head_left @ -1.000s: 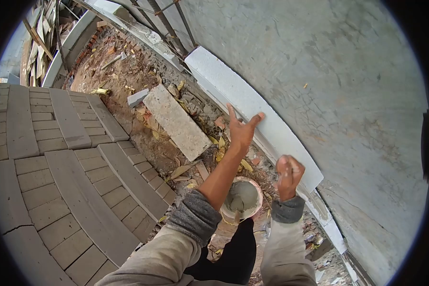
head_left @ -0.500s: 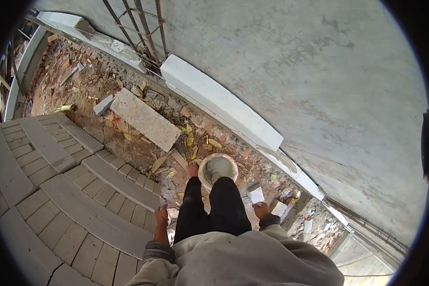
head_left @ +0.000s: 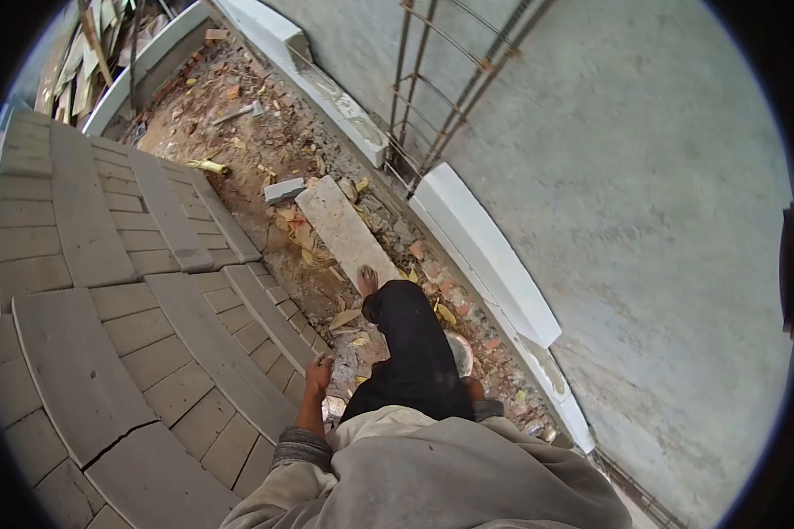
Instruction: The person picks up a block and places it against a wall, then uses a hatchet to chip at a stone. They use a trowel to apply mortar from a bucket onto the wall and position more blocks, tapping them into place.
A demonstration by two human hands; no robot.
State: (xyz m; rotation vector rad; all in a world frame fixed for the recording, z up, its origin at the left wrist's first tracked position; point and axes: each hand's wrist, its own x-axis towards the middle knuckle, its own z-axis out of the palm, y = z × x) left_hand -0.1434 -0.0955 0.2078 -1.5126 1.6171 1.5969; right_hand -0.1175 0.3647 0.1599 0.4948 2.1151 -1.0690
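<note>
My left hand (head_left: 319, 374) hangs beside the stacked grey blocks (head_left: 172, 353), its fingers loosely bent and a little apart, with nothing seen in it. Only a small part of my right hand (head_left: 475, 389) shows at my right hip; its fingers are hidden. A bare foot rests on the near end of a flat concrete slab (head_left: 337, 216). Partly behind my dark trouser leg is a round bucket (head_left: 461, 354), only its right side showing.
Rubble and dry leaves cover the narrow ground. A white concrete beam (head_left: 481, 251) lies along the grey wall (head_left: 644, 194). Upright steel rebar (head_left: 454, 115) stands by the beam's far end. A small grey block (head_left: 284, 189) lies beside the slab, with wooden planks (head_left: 84, 66) far left.
The view has turned and moved forward. One foot has stepped onto the slab, and the bucket is now beside my leg. My right hand has drawn in toward my body, mostly out of sight.
</note>
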